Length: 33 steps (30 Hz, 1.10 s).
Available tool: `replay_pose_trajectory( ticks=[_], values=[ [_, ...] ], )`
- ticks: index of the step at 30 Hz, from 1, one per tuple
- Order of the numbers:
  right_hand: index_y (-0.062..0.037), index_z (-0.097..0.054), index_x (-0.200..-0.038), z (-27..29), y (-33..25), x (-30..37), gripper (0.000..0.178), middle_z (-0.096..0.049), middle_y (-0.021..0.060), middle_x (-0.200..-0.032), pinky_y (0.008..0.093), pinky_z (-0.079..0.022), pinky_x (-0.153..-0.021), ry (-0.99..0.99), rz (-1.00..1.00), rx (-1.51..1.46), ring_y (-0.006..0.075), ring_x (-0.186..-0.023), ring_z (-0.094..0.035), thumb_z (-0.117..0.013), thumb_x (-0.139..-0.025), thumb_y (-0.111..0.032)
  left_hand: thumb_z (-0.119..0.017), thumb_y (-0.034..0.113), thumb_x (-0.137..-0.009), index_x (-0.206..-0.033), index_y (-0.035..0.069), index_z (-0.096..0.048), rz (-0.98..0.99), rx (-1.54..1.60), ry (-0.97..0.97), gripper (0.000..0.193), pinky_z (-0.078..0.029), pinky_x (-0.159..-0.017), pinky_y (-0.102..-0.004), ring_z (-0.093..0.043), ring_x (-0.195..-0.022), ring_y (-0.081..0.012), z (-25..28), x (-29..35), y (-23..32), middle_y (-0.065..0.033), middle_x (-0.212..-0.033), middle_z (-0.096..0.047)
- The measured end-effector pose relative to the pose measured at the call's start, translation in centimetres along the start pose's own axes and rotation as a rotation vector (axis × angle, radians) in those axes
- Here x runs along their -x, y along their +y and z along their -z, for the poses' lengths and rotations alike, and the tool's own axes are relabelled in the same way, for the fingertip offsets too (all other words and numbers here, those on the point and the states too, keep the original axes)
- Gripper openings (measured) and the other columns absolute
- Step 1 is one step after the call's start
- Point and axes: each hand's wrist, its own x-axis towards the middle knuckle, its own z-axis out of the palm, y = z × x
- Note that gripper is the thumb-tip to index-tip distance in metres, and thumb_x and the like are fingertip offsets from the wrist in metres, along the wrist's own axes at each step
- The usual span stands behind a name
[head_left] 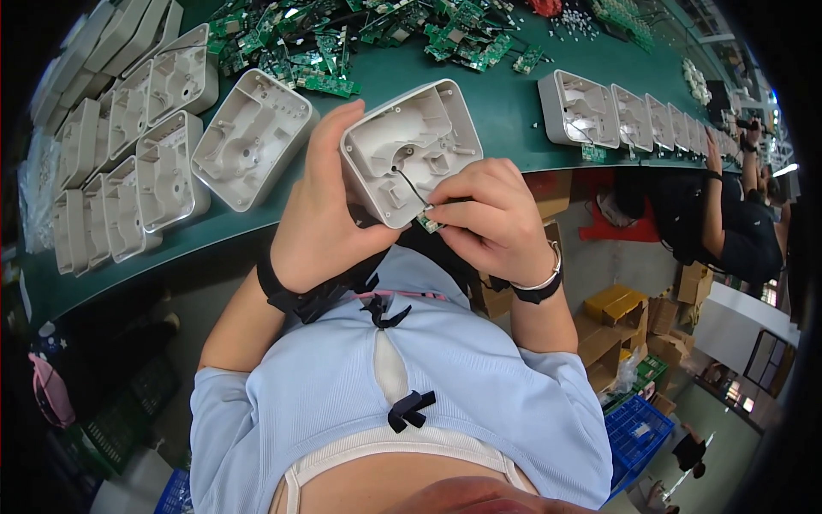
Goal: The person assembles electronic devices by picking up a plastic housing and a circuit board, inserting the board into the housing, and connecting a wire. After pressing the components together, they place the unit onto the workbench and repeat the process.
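Note:
A white plastic housing [419, 111], open side up, is tilted in front of me at the bench edge. My left hand [321, 206] grips it by its left side, thumb at the near corner and fingers along the far left. A dark cable [409, 184] runs out of a hole inside the housing to a small green circuit board [428, 224] at its near rim. My right hand [488, 214] pinches the cable end where it meets that board. The right fingertips partly hide the board.
Several white housings [248, 141] stand at left on the green bench [402, 73]. Loose circuit boards [334, 51] are heaped at the back. A row of housings with boards [578, 107] runs right toward a co-worker [728, 206]. Cardboard boxes [612, 334] and a blue crate [638, 433] are below right.

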Motion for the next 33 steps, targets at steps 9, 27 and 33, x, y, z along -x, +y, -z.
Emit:
replay_pose_trajectory(
  ticks=[9, 27, 33],
  values=[
    [-0.0075, -0.074, -0.097, -2.2, -0.2, 1.1, 0.023, -0.073, 0.0041, -0.106, 0.0396, -0.049, -0.088, 0.115, -0.121, -0.053, 0.0272, -0.096, -0.066, -0.086, -0.078, -0.01, -0.087, -0.001, -0.079, -0.163, 0.008, -0.014, 0.022, 0.078, -0.046, 0.112, -0.063, -0.096, -0.04, -0.067, -0.126, -0.0306, -0.3, -0.2, -0.3, -0.0207, -0.15, -0.049],
    [-0.0146, -0.069, -0.086, 0.0, 0.9, -0.8, 0.012, -0.068, -0.0045, -0.096, 0.035, -0.047, -0.082, -0.083, 0.117, 0.269, 0.018, -0.092, -0.064, -0.078, -0.081, -0.019, -0.09, -0.001, -0.078, -0.162, 0.006, -0.024, 0.165, 0.074, -0.089, 0.108, -0.062, -0.094, -0.0374, -0.069, -0.124, -0.0287, 0.9, 0.4, 1.6, -0.0238, -0.149, -0.052],
    [-0.0131, -0.071, -0.087, 4.6, 2.9, 0.4, 0.013, -0.069, -0.0021, -0.093, 0.036, -0.047, -0.081, -0.044, 0.023, 0.424, 0.02, -0.091, -0.065, -0.081, -0.08, -0.017, -0.091, 0.012, -0.081, -0.155, 0.004, -0.045, -0.165, -0.507, 0.117, 0.087, -0.054, -0.105, -0.044, -0.058, -0.138, -0.0358, 6.8, 3.1, 1.4, -0.0201, -0.162, -0.045]
  ],
)
